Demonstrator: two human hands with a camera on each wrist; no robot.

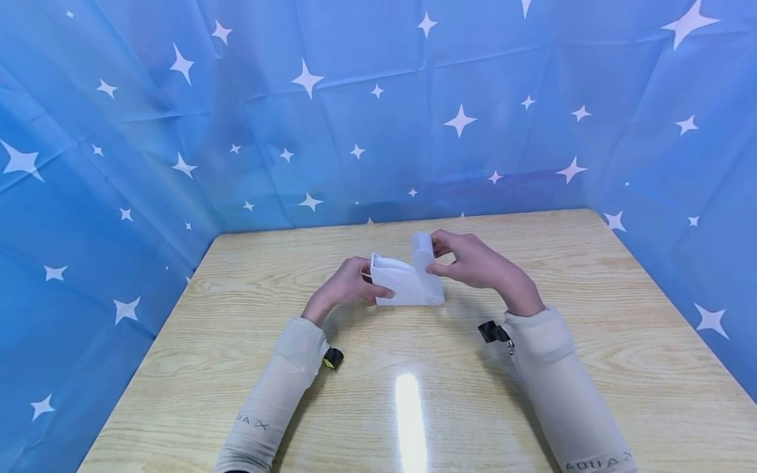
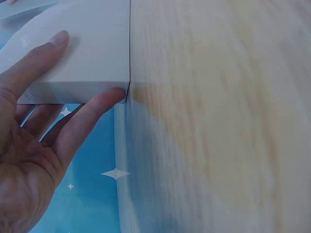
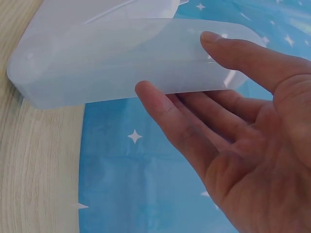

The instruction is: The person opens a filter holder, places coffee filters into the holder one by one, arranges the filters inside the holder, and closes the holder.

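A white box (image 1: 399, 286) with a sloping top stands on the table. At its right end a translucent plastic cover (image 1: 428, 276) stands nearly upright, its lower end over the box's low corner. My left hand (image 1: 353, 281) grips the box's left end. In the left wrist view the thumb lies on the broad face of the box (image 2: 97, 43), and a fingertip touches the narrow side near the bottom corner. My right hand (image 1: 476, 260) holds the upper part of the cover. The right wrist view shows its thumb on one face of the cover (image 3: 121, 53) and its fingers along the edge.
The wood-grain table (image 1: 236, 381) extends on all sides of the box, with its back edge behind the hands. A blue cloth (image 1: 378, 131) with white stars hangs behind and beside it. Small black devices (image 1: 492, 332) are worn at both wrists.
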